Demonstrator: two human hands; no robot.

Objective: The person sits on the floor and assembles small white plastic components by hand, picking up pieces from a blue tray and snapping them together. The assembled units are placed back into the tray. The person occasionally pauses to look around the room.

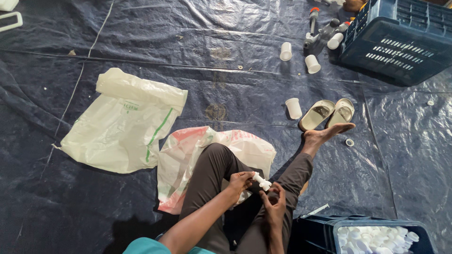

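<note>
I sit cross-legged on a dark blue tarpaulin point(226, 70). My left hand point(240, 182) grips a small white plastic fitting point(261, 181) by one end, above my lap. My right hand point(274, 203) is just below it, fingers curled, its fingertips at the fitting's other end, holding a small dark part that is mostly hidden. Both hands hover over my dark trousers, between my knees.
A blue crate point(376, 235) of several white plastic parts stands at my right. Another blue crate point(400, 40) lies tipped at the far right, with tap parts point(322, 35) and white cups point(286, 51) beside it. Two sandals point(327, 113) and two plastic sacks point(125, 122) lie ahead.
</note>
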